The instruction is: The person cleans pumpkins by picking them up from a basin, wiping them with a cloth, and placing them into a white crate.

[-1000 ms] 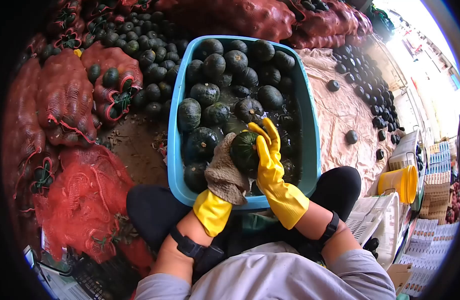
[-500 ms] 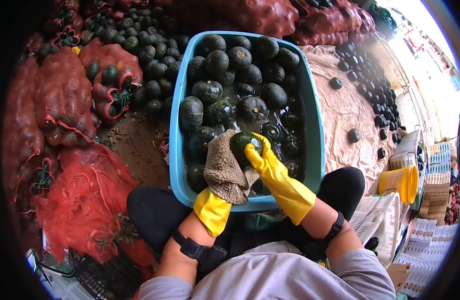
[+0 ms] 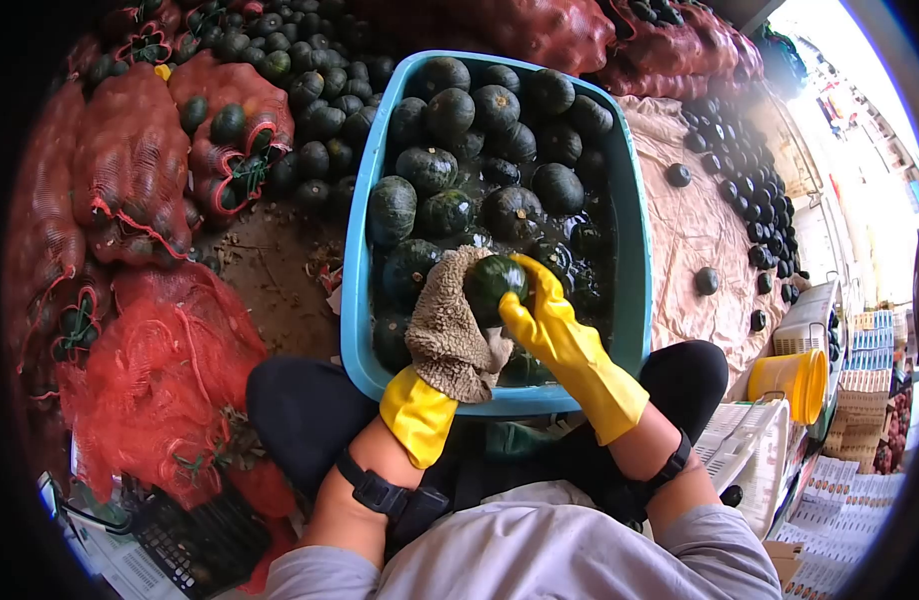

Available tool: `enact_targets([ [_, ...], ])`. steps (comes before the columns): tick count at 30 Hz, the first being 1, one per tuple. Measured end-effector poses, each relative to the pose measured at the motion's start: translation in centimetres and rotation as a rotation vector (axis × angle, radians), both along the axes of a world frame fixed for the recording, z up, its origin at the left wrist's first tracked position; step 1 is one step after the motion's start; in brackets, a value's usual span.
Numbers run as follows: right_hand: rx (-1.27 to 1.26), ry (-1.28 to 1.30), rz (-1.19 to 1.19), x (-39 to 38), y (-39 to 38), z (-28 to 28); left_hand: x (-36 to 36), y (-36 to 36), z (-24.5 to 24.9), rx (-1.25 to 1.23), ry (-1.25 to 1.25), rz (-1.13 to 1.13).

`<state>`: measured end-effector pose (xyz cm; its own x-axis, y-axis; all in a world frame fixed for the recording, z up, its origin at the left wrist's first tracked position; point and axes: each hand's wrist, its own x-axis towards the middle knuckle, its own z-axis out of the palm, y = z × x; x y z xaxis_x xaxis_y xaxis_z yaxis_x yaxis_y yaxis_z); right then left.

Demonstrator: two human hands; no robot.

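Over the near part of a blue tub (image 3: 635, 250) of water and dark green squashes, a wet green squash (image 3: 495, 287) is held between both hands. My left hand (image 3: 435, 370), in a yellow glove, is wrapped in a brown terry cloth (image 3: 448, 335); the cloth lies against the squash's left side and hides the fingers. My right hand (image 3: 550, 325), also in a yellow glove, has its thumb and fingers curved on the squash's right side. Several squashes (image 3: 558, 188) sit in the tub beyond the hands.
Red mesh sacks (image 3: 130, 150) of squash stand at the left, above an emptied-looking red net (image 3: 160, 370). Loose squashes (image 3: 325, 120) are piled behind the tub's left side. At right are a brown sheet (image 3: 685, 235) with squashes, a yellow bucket (image 3: 785, 385) and white crates (image 3: 745, 450).
The view has shifted slightly. The squash has turned a little between my hands, and my right hand's fingers have spread more along its right side.
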<state>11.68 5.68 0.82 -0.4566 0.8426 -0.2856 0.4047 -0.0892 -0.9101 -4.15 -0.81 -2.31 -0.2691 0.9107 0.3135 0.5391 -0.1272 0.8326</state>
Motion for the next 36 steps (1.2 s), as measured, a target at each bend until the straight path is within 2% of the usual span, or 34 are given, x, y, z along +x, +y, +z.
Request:
enact_targets([
  [1, 0.388, -0.032, 0.236, 0.8, 0.4, -0.7, -1.1, 0.1, 1.5, 0.039, 0.077, -0.055],
  [3, 0.499, -0.11, 0.238, 0.3, -0.6, 0.6, -2.3, 0.0, 3.0, 0.12, 0.204, -0.132],
  [4, 0.289, 0.026, 0.223, 0.3, -0.6, 0.6, -2.8, 0.0, 3.6, 0.137, 0.211, -0.151],
  [5, 0.08, 0.158, 0.206, 0.2, -0.5, 1.0, -2.7, 0.0, 3.3, 0.113, 0.11, -0.146],
  [6, -0.364, 0.247, 0.056, 0.1, -0.7, 1.8, -2.3, 0.0, 2.6, 0.064, -0.04, -0.117],
  [7, -0.753, 0.571, -0.067, -0.4, -0.6, -1.5, -1.7, -0.1, 2.3, 0.012, -0.169, -0.088],
  [8, -0.74, 0.53, -0.149, 0.0, -0.9, -4.1, -0.9, 0.0, 1.9, -0.025, -0.227, -0.05],
  [9, -0.726, 0.487, -0.23, -0.5, -0.8, -4.4, -0.2, -0.2, 1.9, -0.054, -0.278, -0.013],
  [11, -0.51, 0.452, -0.283, -1.1, -0.5, -4.1, 0.6, 0.0, 1.7, -0.096, -0.134, 0.087],
  [12, -0.169, 0.172, -0.08, -0.5, 0.4, -2.6, 0.9, 0.0, 1.6, -0.119, -0.061, 0.132],
  [13, 0.171, -0.109, 0.12, 0.2, 1.1, -1.4, 0.4, 0.1, 1.8, -0.051, 0.092, 0.079],
  [14, 0.364, -0.036, 0.156, 0.3, 0.6, -1.4, -0.6, 0.4, 2.1, 0.02, 0.242, 0.026],
  [15, 0.264, -0.261, 0.306, -0.3, 0.3, 2.7, -1.5, 0.4, 2.1, 0.09, 0.389, -0.028],
  [16, 0.37, -0.248, 0.32, 0.0, 0.1, 1.7, -2.0, -0.2, 0.9, 0.142, 0.395, -0.06],
  [17, 0.476, -0.236, 0.33, -0.1, -0.2, 1.6, -2.7, 0.1, 0.4, 0.184, 0.299, -0.101],
  [19, -0.331, 0.037, 0.204, 0.7, 0.5, 3.0, -2.4, -0.6, -0.3, -0.097, 0.084, -0.076],
  [20, -0.609, 0.481, -0.085, 0.7, -0.7, -1.7, -2.2, -0.2, -2.3, -0.143, 0.108, -0.061],
  [23, -0.726, 0.849, -0.121, 0.1, -0.8, -8.1, -0.7, 0.4, -0.9, -0.105, 0.238, 0.063],
  [24, -0.481, 0.552, -0.042, 0.1, -0.5, -6.7, -0.4, 0.6, 0.1, -0.18, 0.196, 0.028],
  [26, 0.008, -0.053, 0.157, 0.6, 0.7, -2.2, -1.4, 0.0, -0.2, 0.026, 0.358, -0.043],
  [27, 0.127, -0.057, 0.211, 0.3, 0.3, -0.2, -2.2, -0.1, -0.4, 0.137, 0.433, -0.08],
  [28, 0.378, -0.087, 0.245, 0.1, -0.2, -0.1, -2.8, 0.0, -0.2, 0.234, 0.427, -0.106],
  [29, 0.626, -0.123, 0.273, 0.0, -0.8, -0.1, -3.1, 0.2, 0.4, 0.225, 0.387, -0.121],
  [30, 0.597, -0.05, 0.256, -0.3, -0.9, 1.3, -2.2, 0.1, 0.5, 0.108, -0.187, -0.158],
  [31, -0.088, 0.065, 0.198, 0.6, -0.9, 3.6, -1.1, -0.4, 0.7, -0.038, -0.752, -0.185],
  [33, -0.218, 0.151, -0.092, -0.7, -2.5, 1.4, 0.5, -0.2, -1.3, -0.08, -0.736, -0.11],
  [34, 0.353, 0.232, -0.143, -1.6, -3.0, -5.4, 1.3, -0.1, -2.3, -0.101, -0.729, -0.073],
  [35, 0.534, 0.062, -0.104, -0.7, -2.8, -5.7, 1.3, 0.2, -1.2, -0.167, -0.686, -0.087],
  [36, 0.324, 0.034, -0.124, -0.4, -2.9, -4.8, 1.4, 0.5, -0.2, -0.232, -0.64, -0.103],
])
